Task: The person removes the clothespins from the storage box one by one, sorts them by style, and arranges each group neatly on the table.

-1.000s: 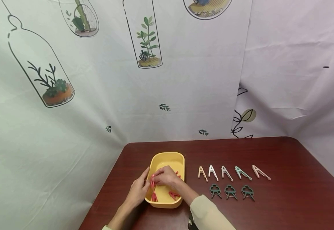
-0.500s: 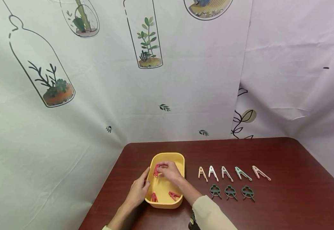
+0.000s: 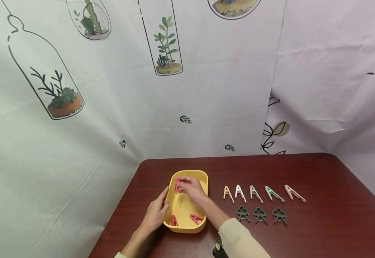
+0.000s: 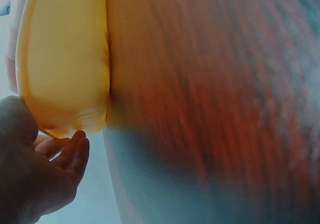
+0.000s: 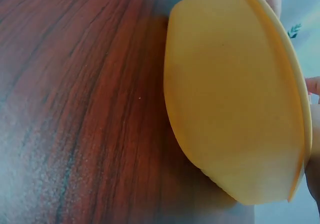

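Note:
A yellow plastic tub (image 3: pixel 187 229) stands on the dark red table in the head view. My left hand (image 3: pixel 155 215) holds its left side, the fingers against the outer wall. Inside the tub, my right hand (image 3: pixel 192 190) pinches a red clothespin (image 3: pixel 177 186) near the back left corner. Two more red clothespins lie at the tub's near end, one at the left (image 3: pixel 174 220) and one at the right (image 3: pixel 196 218). The right forearm hides part of the tub's right side. Both wrist views show mostly the tub's outer wall (image 4: pixel 67 59).
Right of the tub lies a row of several pale clothespins, among them an orange one (image 3: pixel 228 194) and a green one (image 3: pixel 274 194). Nearer me are three dark green round clips (image 3: pixel 260 215). A printed cloth (image 3: pixel 207 107) hangs behind the table.
The right hand and its red clothespin have moved away from me, from the tub's left middle to its back left. Red tips seen by the right wall a second ago are out of sight. The left hand stays.

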`<state>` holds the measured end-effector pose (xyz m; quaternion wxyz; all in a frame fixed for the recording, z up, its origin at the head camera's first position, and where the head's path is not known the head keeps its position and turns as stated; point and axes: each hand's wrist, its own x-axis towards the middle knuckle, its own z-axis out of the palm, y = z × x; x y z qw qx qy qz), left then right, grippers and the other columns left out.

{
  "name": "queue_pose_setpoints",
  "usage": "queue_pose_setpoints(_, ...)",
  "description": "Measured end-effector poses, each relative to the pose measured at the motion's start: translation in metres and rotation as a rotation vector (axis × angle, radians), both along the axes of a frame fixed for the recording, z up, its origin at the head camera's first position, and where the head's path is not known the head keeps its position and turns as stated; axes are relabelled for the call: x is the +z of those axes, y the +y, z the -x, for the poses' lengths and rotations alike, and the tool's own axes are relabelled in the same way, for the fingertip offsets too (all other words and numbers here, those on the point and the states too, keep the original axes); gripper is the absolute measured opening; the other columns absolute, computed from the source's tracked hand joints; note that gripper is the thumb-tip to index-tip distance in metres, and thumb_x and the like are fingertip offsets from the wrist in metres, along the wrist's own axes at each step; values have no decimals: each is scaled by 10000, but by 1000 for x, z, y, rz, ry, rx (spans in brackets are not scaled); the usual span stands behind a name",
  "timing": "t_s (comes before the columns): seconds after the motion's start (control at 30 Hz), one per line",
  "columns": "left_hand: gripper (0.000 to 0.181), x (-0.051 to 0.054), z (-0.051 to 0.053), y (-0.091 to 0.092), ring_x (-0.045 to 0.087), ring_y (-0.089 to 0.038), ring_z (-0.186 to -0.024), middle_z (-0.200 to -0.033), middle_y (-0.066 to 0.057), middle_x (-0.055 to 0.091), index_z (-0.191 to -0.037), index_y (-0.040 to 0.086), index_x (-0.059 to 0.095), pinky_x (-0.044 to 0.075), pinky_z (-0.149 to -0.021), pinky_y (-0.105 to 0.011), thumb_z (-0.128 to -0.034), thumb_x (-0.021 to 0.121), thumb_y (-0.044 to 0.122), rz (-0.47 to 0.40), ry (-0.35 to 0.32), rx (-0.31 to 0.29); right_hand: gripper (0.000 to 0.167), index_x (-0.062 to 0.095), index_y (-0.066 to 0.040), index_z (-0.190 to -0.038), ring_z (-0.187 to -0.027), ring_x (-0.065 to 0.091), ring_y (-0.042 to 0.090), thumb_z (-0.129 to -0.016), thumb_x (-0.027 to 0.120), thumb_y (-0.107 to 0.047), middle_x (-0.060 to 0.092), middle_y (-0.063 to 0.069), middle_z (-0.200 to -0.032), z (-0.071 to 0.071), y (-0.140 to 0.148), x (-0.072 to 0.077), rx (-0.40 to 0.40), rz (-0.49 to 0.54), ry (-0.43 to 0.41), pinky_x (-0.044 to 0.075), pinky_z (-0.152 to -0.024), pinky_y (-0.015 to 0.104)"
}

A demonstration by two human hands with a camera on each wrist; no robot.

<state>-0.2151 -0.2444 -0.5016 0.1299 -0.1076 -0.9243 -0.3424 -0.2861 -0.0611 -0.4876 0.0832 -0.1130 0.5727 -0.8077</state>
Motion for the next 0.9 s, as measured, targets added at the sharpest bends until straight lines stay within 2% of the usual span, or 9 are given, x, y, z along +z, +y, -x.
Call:
queue_pose_setpoints(0.1, 568, 1, 1, 1, 592, -167, -827, -1219, -162, 712, -1577, 14, 488, 495, -724, -293, -1019, 591, -5, 7, -9, 5, 236, 696, 115, -1166, -818, 658, 98, -956, 684, 6, 763, 76, -1005, 3, 4, 2, -2, 19, -13, 545, -744, 251)
queue_pose_setpoints(0.17, 566, 1, 1, 1, 594, -175, -837, -1235, -166, 709, -1578, 14, 487, 497, -730, -299, -1021, 590, -4, 10, -7, 6, 222, 703, 94, -1156, -844, 659, 95, -963, 691, -15, 779, 115, -1043, 5, 9, 4, 8, 20, -9, 532, -755, 258)
queue_pose_setpoints(0.3, 561, 1, 1, 1, 607, -194, -879, -1304, -181, 697, -1578, 15, 488, 507, -752, -316, -1027, 592, 2, 16, -10, 12, 245, 708, 68, -1210, -885, 660, 116, -1006, 685, -66, 767, 181, -1190, 7, 20, 7, 54, -5, 18, 511, -815, 307)
queue_pose_setpoints(0.4, 560, 0, 1, 1, 625, -204, -933, -1365, -194, 677, -1579, 13, 486, 531, -796, -351, -1028, 590, 6, 18, -18, 17, 294, 700, 76, -1268, -911, 671, 122, -1025, 684, -87, 760, 169, -1227, 7, 28, 8, 78, -31, 40, 501, -829, 326)
queue_pose_setpoints(0.5, 561, 0, 0, 1, 636, -210, -984, -1400, -196, 662, -1579, 16, 488, 546, -846, -401, -1026, 587, 7, 16, -21, 23, 344, 694, 87, -1299, -932, 671, 132, -1011, 720, -100, 781, 117, -1186, 7, 36, 10, 79, -47, 41, 505, -789, 328)
queue_pose_setpoints(0.63, 564, 0, 0, 2, 637, -209, -1016, -1425, -191, 649, -1579, 25, 493, 545, -883, -436, -1023, 585, 10, 12, -14, 26, 362, 723, 51, -1278, -920, 624, 177, -969, 783, -127, 792, 33, -1080, 6, 44, 15, 59, -58, 16, 536, -694, 363)
queue_pose_setpoints(0.73, 566, 0, -1, 2, 646, -206, -1040, -1432, -191, 646, -1577, 25, 497, 548, -898, -446, -1018, 589, 9, 9, 1, 26, 313, 749, 36, -1226, -910, 628, 188, -954, 799, -109, 780, 22, -1032, 6, 50, 18, 42, -50, 35, 564, -718, 376)
queue_pose_setpoints(0.83, 566, 0, 0, 2, 654, -209, -1078, -1446, -189, 637, -1575, 28, 501, 547, -923, -463, -1017, 592, 5, 7, 7, 27, 279, 742, 64, -1202, -881, 654, 173, -957, 784, -61, 779, 29, -996, 7, 55, 21, 31, -40, 77, 558, -813, 351)
queue_pose_setpoints(0.9, 565, 0, 0, 2, 652, -211, -1071, -1450, -185, 635, -1575, 31, 502, 545, -920, -463, -1018, 592, 0, 8, 5, 28, 288, 719, 103, -1211, -850, 661, 164, -959, 768, -28, 776, 31, -966, 8, 60, 23, 26, -31, 97, 549, -823, 336)
